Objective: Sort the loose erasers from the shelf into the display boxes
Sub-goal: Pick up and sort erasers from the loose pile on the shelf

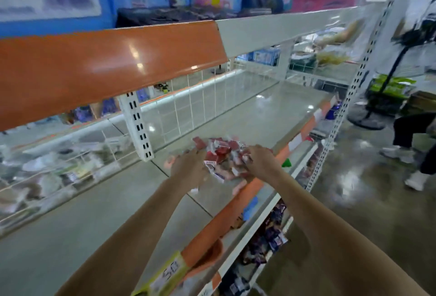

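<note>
Erasers (221, 156) sit in a loose red and white pile near the front edge of the shelf (254, 116). We cup our left hand (188, 166) and right hand (259, 161) against its two sides, but blur hides whether our fingers hold any. If we scoop too fast, some may slide off the edge and drop to the floor (368, 201). We see no display boxes.

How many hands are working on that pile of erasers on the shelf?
2. The left hand is at the left side of the pile of erasers, and the right hand at its right side. Motion blur hides the fingers, so their grip is unclear.
</note>
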